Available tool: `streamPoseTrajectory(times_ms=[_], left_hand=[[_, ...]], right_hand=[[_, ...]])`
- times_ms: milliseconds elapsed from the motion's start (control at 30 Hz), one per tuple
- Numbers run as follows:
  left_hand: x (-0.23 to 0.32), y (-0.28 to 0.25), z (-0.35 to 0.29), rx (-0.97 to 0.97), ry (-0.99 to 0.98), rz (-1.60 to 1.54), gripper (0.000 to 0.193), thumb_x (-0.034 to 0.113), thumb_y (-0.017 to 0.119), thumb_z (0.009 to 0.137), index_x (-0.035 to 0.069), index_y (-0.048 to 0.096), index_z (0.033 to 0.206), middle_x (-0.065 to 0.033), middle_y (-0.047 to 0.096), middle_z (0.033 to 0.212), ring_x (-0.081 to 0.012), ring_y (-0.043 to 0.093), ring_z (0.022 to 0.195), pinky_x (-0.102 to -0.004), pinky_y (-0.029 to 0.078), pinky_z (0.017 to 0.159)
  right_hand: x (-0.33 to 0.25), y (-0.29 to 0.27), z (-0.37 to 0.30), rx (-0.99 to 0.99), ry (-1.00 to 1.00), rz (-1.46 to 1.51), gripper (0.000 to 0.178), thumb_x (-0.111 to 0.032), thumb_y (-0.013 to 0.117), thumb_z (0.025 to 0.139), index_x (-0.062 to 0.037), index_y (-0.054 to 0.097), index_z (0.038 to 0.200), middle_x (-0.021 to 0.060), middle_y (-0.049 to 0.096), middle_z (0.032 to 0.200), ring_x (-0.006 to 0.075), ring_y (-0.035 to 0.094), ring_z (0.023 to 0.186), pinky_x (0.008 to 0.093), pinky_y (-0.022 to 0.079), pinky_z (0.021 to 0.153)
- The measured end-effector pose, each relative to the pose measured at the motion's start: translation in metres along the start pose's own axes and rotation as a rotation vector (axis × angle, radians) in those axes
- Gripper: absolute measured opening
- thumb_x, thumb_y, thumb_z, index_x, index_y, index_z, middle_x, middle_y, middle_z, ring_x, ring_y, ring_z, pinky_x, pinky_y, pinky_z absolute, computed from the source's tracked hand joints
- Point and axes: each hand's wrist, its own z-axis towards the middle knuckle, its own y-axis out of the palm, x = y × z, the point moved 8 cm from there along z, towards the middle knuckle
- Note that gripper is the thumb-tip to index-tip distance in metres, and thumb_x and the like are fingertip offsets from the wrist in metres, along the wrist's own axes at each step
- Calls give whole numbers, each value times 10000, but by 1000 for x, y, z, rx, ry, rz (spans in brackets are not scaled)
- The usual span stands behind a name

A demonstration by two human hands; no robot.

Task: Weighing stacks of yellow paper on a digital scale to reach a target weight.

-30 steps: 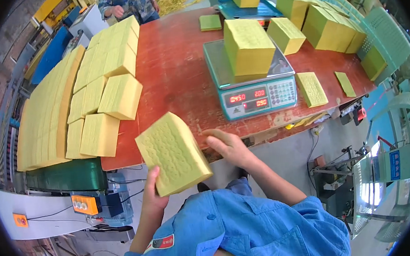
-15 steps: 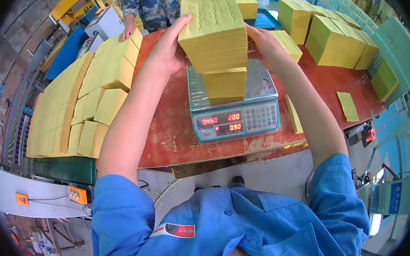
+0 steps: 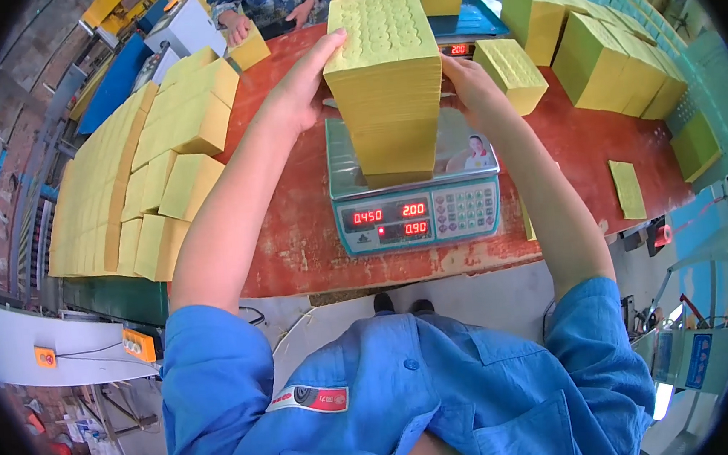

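Note:
A tall stack of yellow paper sheets [image 3: 385,80] stands on the pan of a digital scale [image 3: 418,210] with red lit digits, on a red-brown table [image 3: 296,233]. My left hand [image 3: 301,83] presses flat against the stack's left side, fingers reaching its top edge. My right hand [image 3: 468,82] holds the stack's right side. Both hands clasp the stack between them. My blue sleeves and shirt fill the lower part of the view.
Many yellow paper bundles [image 3: 166,157] lie in rows along the table's left. More stacks [image 3: 598,55] stand at the far right, one [image 3: 512,70] near my right hand. A loose slip [image 3: 628,188] lies at right. Another person's hands [image 3: 237,28] hold a bundle at the far edge.
A second ago I held one bundle low by the table's near edge. Since then it went onto the stack on the scale, and both hands now clasp the stack's sides.

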Motion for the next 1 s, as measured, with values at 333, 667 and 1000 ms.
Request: streamPoseTrajectory(times_ms=[333, 667, 1000], left_hand=[[-3, -10, 8, -32, 38, 128, 782, 719, 530, 827, 178, 502, 1391, -61, 577, 1284, -232, 549, 1119, -453, 475, 848], [-19, -24, 24, 21, 94, 214, 826, 780, 379, 873, 160, 516, 1403, -69, 616, 1241, -188, 524, 1101, -376, 393, 905], [-72, 17, 55, -65, 385, -505, 646, 591, 355, 1012, 121, 390, 1453, -35, 495, 1365, -166, 485, 1244, -345, 424, 1039]], right_hand=[[7, 1, -5, 96, -81, -45, 407, -403, 548, 975, -58, 676, 1149, 36, 693, 1006, 136, 627, 895, 306, 450, 799], [20, -8, -11, 171, -239, -100, 464, -420, 512, 981, -52, 639, 1232, 35, 673, 1134, 169, 608, 1000, 321, 442, 900], [38, 22, 9, 135, -168, 301, 703, -610, 445, 980, -27, 526, 1364, 103, 603, 1267, 198, 562, 1175, 348, 455, 977]])
